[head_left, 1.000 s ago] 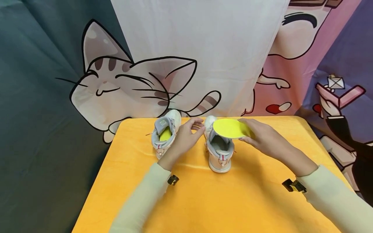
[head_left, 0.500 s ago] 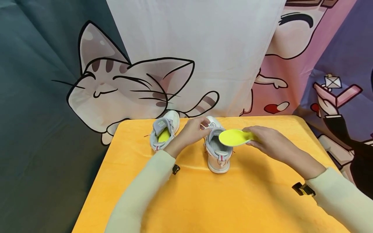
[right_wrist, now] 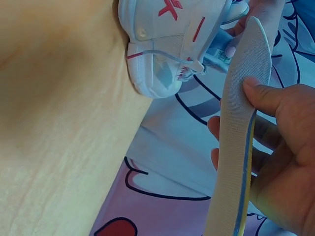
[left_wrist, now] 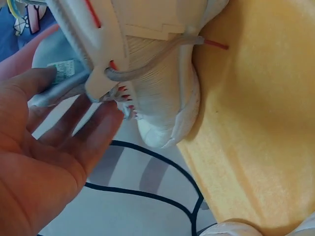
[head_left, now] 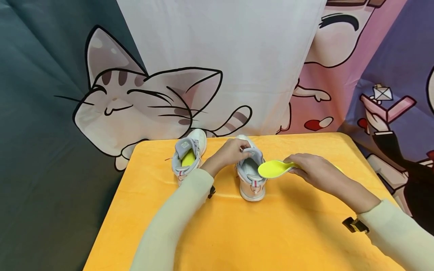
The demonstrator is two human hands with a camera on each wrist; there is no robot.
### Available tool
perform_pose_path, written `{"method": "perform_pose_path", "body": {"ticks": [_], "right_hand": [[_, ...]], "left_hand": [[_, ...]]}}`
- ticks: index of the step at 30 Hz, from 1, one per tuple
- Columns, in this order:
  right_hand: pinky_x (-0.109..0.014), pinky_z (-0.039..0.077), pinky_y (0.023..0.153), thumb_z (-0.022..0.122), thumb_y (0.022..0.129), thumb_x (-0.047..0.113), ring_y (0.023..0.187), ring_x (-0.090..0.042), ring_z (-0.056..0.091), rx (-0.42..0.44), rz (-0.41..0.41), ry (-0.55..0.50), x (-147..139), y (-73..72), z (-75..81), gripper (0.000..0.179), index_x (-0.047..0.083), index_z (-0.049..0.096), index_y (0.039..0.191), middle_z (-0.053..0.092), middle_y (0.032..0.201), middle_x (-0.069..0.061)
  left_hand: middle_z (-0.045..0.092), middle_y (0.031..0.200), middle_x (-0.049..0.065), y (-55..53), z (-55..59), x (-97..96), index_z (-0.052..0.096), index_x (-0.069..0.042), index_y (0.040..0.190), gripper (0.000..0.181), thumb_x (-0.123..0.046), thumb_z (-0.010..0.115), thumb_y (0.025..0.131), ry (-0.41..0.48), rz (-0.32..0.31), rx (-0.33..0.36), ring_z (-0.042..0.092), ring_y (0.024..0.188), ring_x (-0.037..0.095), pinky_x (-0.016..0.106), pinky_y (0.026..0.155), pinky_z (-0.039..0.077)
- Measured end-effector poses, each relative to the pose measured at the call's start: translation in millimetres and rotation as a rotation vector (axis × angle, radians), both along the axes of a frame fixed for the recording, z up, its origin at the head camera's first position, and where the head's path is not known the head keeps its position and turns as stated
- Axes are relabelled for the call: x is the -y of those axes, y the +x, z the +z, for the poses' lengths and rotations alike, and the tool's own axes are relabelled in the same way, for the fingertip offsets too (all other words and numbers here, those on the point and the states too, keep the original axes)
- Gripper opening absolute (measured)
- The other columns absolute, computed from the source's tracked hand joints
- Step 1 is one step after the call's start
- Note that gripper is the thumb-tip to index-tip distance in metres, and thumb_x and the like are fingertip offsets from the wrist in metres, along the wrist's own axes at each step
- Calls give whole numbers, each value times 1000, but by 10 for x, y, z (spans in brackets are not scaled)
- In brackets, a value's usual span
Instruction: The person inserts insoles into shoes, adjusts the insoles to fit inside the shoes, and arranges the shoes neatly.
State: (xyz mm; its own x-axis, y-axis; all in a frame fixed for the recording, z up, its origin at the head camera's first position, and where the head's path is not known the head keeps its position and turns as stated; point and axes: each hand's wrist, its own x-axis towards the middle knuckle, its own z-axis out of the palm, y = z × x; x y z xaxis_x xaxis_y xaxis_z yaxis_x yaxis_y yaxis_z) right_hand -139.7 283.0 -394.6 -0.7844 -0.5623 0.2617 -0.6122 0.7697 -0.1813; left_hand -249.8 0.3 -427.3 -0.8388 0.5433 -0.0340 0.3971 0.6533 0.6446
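Observation:
A white sneaker [head_left: 252,190] stands on the yellow cloth-covered table, its heel towards me. My left hand [head_left: 228,152] pinches the raised grey tongue [left_wrist: 48,53] of this shoe, thumb on the labelled inner face. Beside the shoe's opening, on the right, my right hand [head_left: 313,171] grips a bright yellow insole [head_left: 272,169] by its middle. One rounded end of it hangs near the shoe collar. From the right wrist, the insole's pale textured underside [right_wrist: 234,128] shows, with the thumb on it. Inside the shoe, a grey footbed is visible.
A matching sneaker [head_left: 200,141] stands to the left with a yellow insole [head_left: 188,158] inside it. Loose laces [left_wrist: 162,64] hang at the shoe's side. A printed cartoon cloth [head_left: 264,67] hangs behind the table's far edge.
My left hand has moved right to the nearer sneaker and pulled its tongue up. The insole in my right hand has come lower and tilted, its free end nearer the shoe's opening.

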Motion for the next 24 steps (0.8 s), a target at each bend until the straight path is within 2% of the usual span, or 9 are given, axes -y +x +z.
{"method": "perform_pose_path", "body": {"ticks": [6,11,19,24], "right_hand": [[-41,58,74,83,86,13,87,-15,68,-2,-11,22,-38,12,-2,25,15,73,110,75,102,0],[-44,59,76,83,86,13,89,-19,70,1,-22,32,-76,18,20,27,13,73,112,75,104,-3],[-47,60,76,83,86,16,91,-21,71,-19,-48,52,-150,-14,118,27,15,74,111,75,103,-2],[-45,59,70,84,85,17,87,-20,71,-41,-46,88,-201,-53,189,26,19,74,110,76,101,1]], "left_hand": [[60,76,-2,5,-39,-11,70,-16,94,14,-27,67,102,1,12,-20,56,71,12,21,61,47],[55,68,-2,26,-53,-22,68,-13,90,17,-25,65,103,29,13,-63,53,65,11,20,57,44],[49,64,-1,108,-19,-54,59,-11,78,26,-21,62,102,34,29,-142,49,59,11,20,52,40],[46,63,-1,199,10,-74,55,-13,76,26,-20,61,101,28,75,-184,46,54,10,20,49,37]]}}
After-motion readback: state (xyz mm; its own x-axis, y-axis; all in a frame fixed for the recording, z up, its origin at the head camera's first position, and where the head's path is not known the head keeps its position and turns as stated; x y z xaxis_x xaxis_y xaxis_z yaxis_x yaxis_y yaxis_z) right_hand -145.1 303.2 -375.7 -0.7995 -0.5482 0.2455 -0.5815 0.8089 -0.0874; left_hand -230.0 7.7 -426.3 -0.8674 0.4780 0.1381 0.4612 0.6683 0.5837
